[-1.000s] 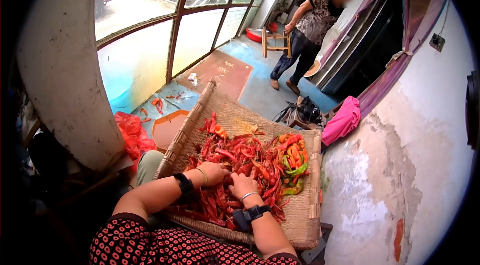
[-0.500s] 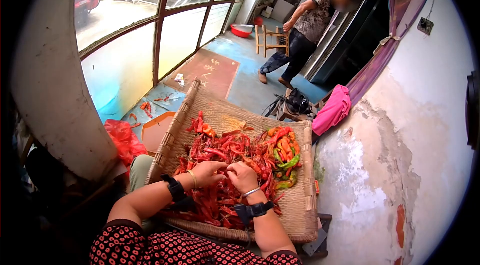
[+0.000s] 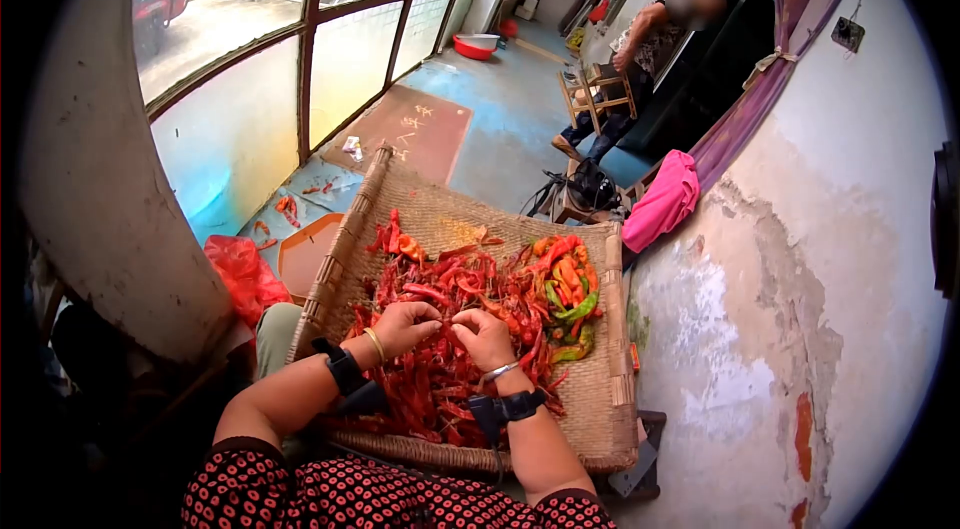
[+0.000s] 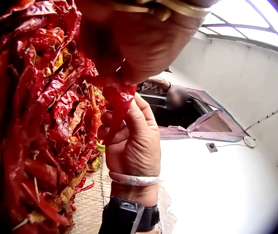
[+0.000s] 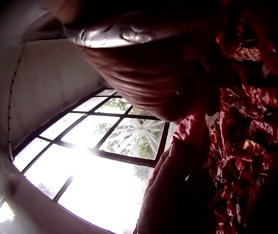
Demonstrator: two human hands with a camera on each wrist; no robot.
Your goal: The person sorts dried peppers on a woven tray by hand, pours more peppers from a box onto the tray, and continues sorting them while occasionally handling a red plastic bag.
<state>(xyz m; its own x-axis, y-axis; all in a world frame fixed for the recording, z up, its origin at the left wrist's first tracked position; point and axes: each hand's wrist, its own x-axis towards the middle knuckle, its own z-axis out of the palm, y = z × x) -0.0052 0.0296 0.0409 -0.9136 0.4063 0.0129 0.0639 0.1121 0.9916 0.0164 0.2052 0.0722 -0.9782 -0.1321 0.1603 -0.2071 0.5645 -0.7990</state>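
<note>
A woven tray point(image 3: 400, 191) holds a heap of red chili peppers point(image 3: 420, 384), with orange and green ones point(image 3: 572, 294) at its right side. Over the heap, the left hand point(image 3: 402, 327) and right hand point(image 3: 482, 337) meet, fingertips nearly touching. Between them the left wrist view shows a wrinkled red pepper point(image 4: 118, 105), pinched by the left hand point(image 4: 144, 44) from above and the right hand point(image 4: 136, 141) from below. The right wrist view is dark; part of a red pepper point(image 5: 188, 127) shows between both hands.
A person point(image 3: 640, 49) stands beyond the tray, holding a wooden stool point(image 3: 597, 97). Left of the tray are a red plastic bag point(image 3: 243, 277) and an orange-rimmed container point(image 3: 305, 254). A pink cloth point(image 3: 663, 201) and black bag point(image 3: 592, 187) lie beyond its right corner.
The hands have lifted from the heap and come together around a pepper. The person with the stool has moved right, toward the doorway, and the head view has shifted.
</note>
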